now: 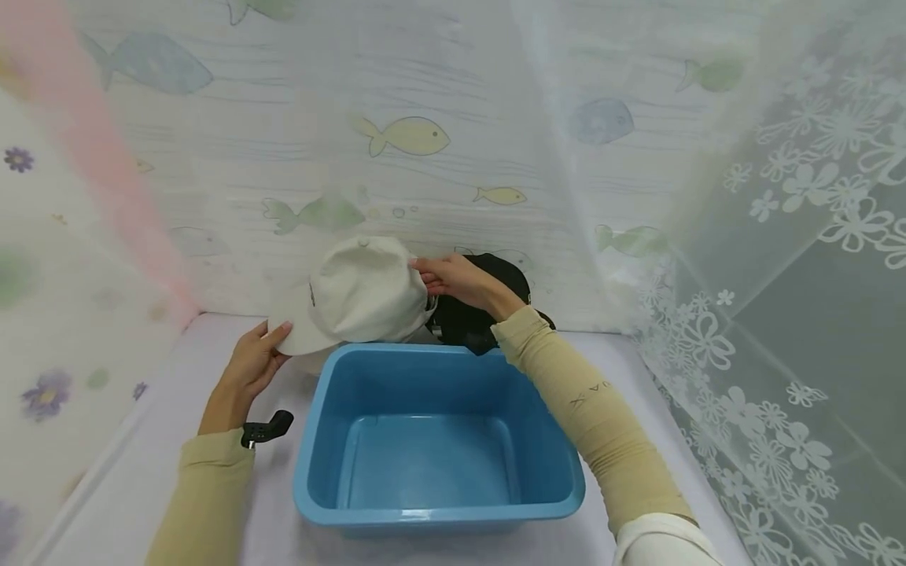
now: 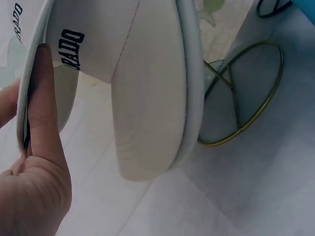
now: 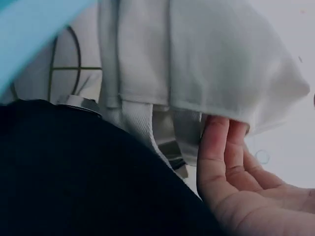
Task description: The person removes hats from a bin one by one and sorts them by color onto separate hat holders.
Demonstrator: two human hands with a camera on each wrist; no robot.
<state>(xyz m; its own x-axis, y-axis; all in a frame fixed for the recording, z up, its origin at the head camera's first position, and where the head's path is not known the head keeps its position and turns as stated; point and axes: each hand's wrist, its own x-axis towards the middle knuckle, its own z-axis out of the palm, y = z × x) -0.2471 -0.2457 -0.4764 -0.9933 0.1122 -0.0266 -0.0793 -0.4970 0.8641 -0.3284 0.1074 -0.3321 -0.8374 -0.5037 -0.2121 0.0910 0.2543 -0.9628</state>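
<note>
A white baseball cap (image 1: 368,291) is held by both hands behind the blue basin, its brim toward the left. My left hand (image 1: 251,362) pinches that brim, thumb on top and fingers beneath. In the left wrist view a second pale brim (image 2: 150,98) stands beside the pinched one. At the cap's back edge my right hand (image 1: 463,281) grips the fabric, its fingers (image 3: 214,147) tucked inside the rim near the strap. A black cap (image 1: 510,275) sits right behind the right wrist, partly covered by it.
The blue plastic basin (image 1: 439,515) stands on the white-covered table in front of the caps, nothing inside it. A brass-coloured wire stand (image 2: 268,105) shows below the white caps. Fish-patterned curtain (image 1: 418,135) hangs close behind.
</note>
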